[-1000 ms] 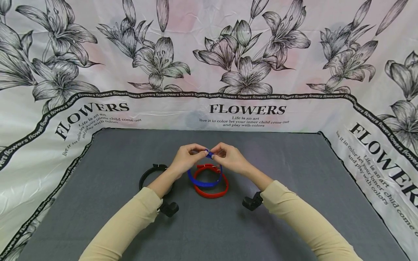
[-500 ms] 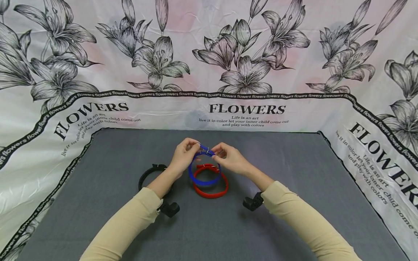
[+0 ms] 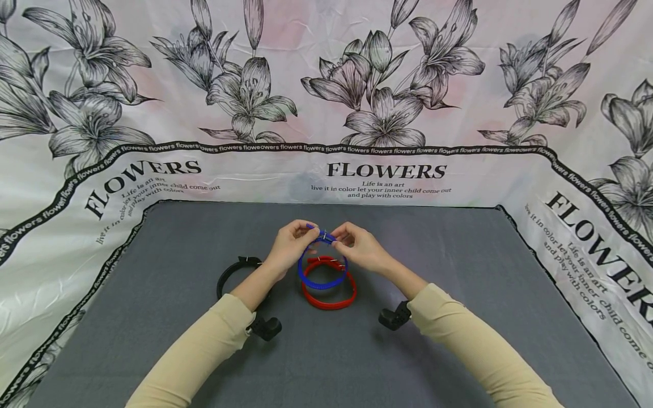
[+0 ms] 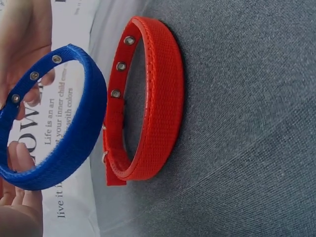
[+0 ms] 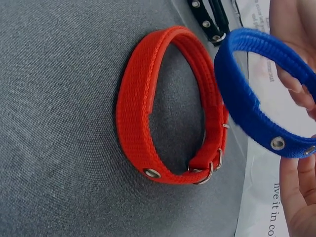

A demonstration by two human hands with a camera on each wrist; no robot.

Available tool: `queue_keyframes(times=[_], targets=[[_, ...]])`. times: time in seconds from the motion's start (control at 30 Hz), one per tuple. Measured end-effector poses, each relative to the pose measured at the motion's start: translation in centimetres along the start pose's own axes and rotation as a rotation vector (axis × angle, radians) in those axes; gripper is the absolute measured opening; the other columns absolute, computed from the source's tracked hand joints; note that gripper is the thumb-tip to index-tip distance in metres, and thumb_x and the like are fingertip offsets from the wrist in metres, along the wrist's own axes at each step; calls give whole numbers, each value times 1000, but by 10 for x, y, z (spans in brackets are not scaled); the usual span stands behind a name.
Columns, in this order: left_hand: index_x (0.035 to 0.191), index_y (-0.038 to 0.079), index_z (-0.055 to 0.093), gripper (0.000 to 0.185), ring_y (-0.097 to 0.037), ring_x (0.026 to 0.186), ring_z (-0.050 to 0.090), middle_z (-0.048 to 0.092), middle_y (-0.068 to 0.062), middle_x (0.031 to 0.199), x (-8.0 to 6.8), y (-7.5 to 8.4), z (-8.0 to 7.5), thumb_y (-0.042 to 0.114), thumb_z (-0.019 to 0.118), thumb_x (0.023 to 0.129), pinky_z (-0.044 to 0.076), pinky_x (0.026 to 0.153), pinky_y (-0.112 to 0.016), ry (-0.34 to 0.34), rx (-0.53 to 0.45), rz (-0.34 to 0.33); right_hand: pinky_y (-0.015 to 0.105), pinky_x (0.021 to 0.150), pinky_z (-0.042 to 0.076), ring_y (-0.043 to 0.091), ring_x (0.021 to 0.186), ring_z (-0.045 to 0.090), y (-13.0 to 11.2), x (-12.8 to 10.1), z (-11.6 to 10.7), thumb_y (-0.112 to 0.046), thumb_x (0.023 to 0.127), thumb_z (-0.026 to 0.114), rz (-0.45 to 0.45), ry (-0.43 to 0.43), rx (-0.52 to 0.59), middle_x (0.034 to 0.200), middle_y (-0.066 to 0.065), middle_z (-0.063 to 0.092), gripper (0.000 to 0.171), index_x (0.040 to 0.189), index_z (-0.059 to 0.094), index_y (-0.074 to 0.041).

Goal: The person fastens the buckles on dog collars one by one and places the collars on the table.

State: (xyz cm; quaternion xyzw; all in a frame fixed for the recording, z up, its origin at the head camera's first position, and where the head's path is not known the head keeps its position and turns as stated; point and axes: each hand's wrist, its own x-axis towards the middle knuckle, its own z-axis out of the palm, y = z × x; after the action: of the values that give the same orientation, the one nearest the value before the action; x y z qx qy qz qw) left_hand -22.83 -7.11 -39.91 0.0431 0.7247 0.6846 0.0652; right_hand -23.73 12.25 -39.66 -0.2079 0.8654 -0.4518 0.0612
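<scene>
A blue woven collar with metal eyelets hangs as a loop above the grey mat. My left hand and right hand both pinch it at its top, near the buckle. The blue collar shows close in the left wrist view and again in the right wrist view. Beneath it a buckled red collar lies flat on the mat, also seen as the red collar and the red collar from the wrists.
A black collar lies on the mat left of my left forearm; its strap shows in the right wrist view. Flower-printed cloth covers the wall behind and both sides of the mat.
The blue collar's top end shifted slightly between my fingertips; the hands rose a little and came back down. The red and black collars have not moved.
</scene>
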Motion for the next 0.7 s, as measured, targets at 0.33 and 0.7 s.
queue_keyframes(times=[0.33, 0.7], targets=[[112, 2, 56, 26, -28, 94, 64, 63, -14, 102, 1, -1, 1, 19, 58, 92, 50, 84, -46, -1, -45, -38, 31, 71, 48, 17, 83, 59, 0, 1, 0, -19, 90, 60, 8, -14, 23, 97, 5, 62, 18, 106, 58, -13], [112, 2, 52, 24, -23, 91, 64, 60, -13, 105, 2, 0, 4, 18, 53, 95, 51, 83, -43, 47, -80, -41, 33, 63, 53, 26, 81, 60, -2, 2, -2, -16, 91, 58, 45, -47, 117, 100, 11, 60, 20, 109, 57, -9]])
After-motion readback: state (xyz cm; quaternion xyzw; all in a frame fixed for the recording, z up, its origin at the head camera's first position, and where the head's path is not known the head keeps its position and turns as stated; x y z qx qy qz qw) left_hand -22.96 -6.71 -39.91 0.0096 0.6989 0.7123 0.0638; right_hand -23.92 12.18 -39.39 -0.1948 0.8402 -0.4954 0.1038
